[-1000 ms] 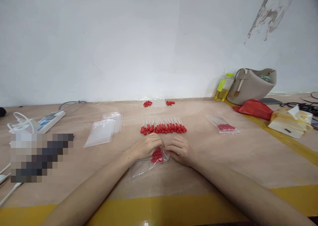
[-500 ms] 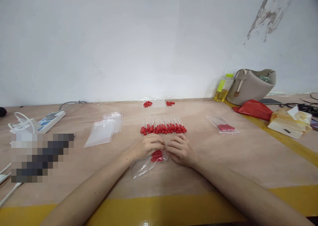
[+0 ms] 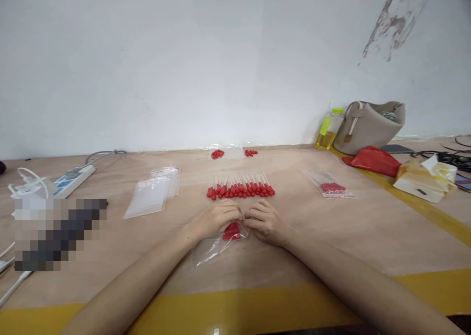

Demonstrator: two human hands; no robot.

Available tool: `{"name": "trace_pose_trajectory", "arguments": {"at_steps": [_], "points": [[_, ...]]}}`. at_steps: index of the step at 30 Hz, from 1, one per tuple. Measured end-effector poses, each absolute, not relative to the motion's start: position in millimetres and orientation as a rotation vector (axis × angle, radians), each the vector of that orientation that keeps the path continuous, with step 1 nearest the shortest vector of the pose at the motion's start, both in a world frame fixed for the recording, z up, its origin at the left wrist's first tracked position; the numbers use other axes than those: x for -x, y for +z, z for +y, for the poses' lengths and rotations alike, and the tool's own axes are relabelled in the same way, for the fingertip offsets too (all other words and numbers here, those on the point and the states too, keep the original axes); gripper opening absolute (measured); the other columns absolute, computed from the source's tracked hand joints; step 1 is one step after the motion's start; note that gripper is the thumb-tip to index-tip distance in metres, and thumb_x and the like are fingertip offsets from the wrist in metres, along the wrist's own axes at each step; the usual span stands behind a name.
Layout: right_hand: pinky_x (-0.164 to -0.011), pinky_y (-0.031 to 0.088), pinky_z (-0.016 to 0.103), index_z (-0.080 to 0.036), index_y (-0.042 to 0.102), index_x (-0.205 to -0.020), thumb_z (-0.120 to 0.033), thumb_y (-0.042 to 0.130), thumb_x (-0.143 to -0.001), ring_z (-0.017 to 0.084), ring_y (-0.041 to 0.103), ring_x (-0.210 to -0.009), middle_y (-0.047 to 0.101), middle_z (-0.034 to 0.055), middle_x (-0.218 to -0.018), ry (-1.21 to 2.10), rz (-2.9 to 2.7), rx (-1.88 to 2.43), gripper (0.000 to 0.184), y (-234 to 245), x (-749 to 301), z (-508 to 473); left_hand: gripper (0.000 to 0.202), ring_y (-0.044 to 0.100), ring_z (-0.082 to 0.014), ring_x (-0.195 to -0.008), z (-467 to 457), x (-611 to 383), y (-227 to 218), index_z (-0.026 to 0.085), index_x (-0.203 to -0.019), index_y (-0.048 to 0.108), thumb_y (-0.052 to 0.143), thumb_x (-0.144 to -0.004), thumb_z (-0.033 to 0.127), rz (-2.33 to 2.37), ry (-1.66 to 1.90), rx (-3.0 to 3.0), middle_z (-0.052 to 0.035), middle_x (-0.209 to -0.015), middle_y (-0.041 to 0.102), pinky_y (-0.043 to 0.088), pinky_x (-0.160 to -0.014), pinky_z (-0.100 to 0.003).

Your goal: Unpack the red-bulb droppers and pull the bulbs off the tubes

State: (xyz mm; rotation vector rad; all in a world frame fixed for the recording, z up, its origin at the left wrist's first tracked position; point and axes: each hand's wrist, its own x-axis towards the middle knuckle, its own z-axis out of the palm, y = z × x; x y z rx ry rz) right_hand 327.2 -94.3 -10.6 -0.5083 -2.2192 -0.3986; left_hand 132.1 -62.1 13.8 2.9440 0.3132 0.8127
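A clear plastic bag (image 3: pixel 208 251) with red-bulbed droppers (image 3: pixel 231 231) inside lies in front of me. My left hand (image 3: pixel 220 217) is closed on its upper edge, fingers curled over the droppers. Close by on the right, my right hand (image 3: pixel 268 223) has its fingers pinched at the bag's right corner, nearly touching the left hand. The fingertips of both hands are partly hidden. Just beyond them lies a row of loose glass droppers (image 3: pixel 241 190), red bulbs towards me and thin tubes pointing away.
Flat zip bags (image 3: pixel 147 195) lie at left, and a filled zip bag (image 3: pixel 333 189) at right. By the wall sit small red bulbs (image 3: pixel 218 154) on clear plastic. A power strip (image 3: pixel 75 180) stands left; a bottle (image 3: pixel 328 129), grey handbag (image 3: pixel 370 126) and red pouch (image 3: pixel 373 162) stand right.
Both hands keep nearly the same place and grip on the bag. The whole view has shifted slightly; the things on the table have not visibly moved.
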Motion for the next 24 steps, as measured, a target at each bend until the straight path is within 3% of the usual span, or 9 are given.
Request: {"name": "trace_pose_trajectory", "arguments": {"at_steps": [7,11,15,19,22,24], "points": [[-0.079,0.031,0.033,-0.018,0.056,-0.082,-0.007,0.040,-0.084,0.012,0.048,-0.083,0.062,-0.0001,-0.081,-0.514,-2.416,0.572,0.019,-7,-334,-90,0.020,0.056,-0.0146,-0.090,-57,-127,8,0.014,-0.090,0.056,0.036,-0.087,0.011,0.194,0.963,-3.005,-0.0080,-0.089,0.061,0.046,-0.080,-0.028],[-0.078,0.030,0.034,-0.017,0.056,-0.079,-0.012,0.044,-0.080,0.016,0.047,-0.091,0.062,0.0033,-0.087,-0.422,-2.487,0.639,0.013,-3,-337,-91,0.021,0.054,-0.0152,-0.097,-55,-119,21,0.014,-0.099,0.054,0.035,-0.089,0.012,0.193,0.886,-3.158,-0.0082,-0.096,0.061,0.046,-0.085,-0.028],[-0.072,0.030,0.033,-0.017,0.055,-0.070,-0.021,0.050,-0.077,0.016,0.048,-0.079,0.060,0.0021,-0.071,-0.187,-2.503,0.779,0.009,3,-337,-97,0.021,0.055,-0.0148,-0.095,-58,-120,41,0.015,-0.093,0.056,0.037,-0.088,0.010,0.125,0.719,-3.422,-0.0046,-0.091,0.063,0.043,-0.091,-0.031],[-0.075,0.031,0.034,-0.021,0.061,-0.083,-0.030,0.045,-0.084,0.016,0.052,-0.079,0.063,0.0019,-0.078,0.188,-2.303,1.066,0.018,0,-336,-98,0.021,0.054,-0.0156,-0.098,-67,-125,45,0.017,-0.093,0.057,0.037,-0.088,0.010,0.160,0.567,-3.494,-0.0038,-0.094,0.062,0.040,-0.095,-0.035],[-0.077,0.034,0.033,-0.025,0.063,-0.095,-0.027,0.043,-0.086,0.015,0.055,-0.080,0.066,0.0010,-0.086,0.407,-2.130,1.147,0.022,-9,-335,-92,0.022,0.049,-0.0173,-0.107,-80,-122,34,0.019,-0.104,0.053,0.039,-0.088,0.015,0.389,0.622,-3.242,-0.0058,-0.103,0.059,0.042,-0.093,-0.034],[-0.075,0.036,0.031,-0.026,0.062,-0.101,-0.026,0.049,-0.082,0.015,0.057,-0.076,0.067,0.0008,-0.085,0.515,-2.107,1.119,0.023,-14,-333,-89,0.033,0.046,-0.0184,-0.112,-88,-115,24,0.019,-0.120,0.044,0.043,-0.087,0.023,0.622,0.643,-2.998,-0.0093,-0.116,0.052,0.042,-0.093,-0.033]]}}
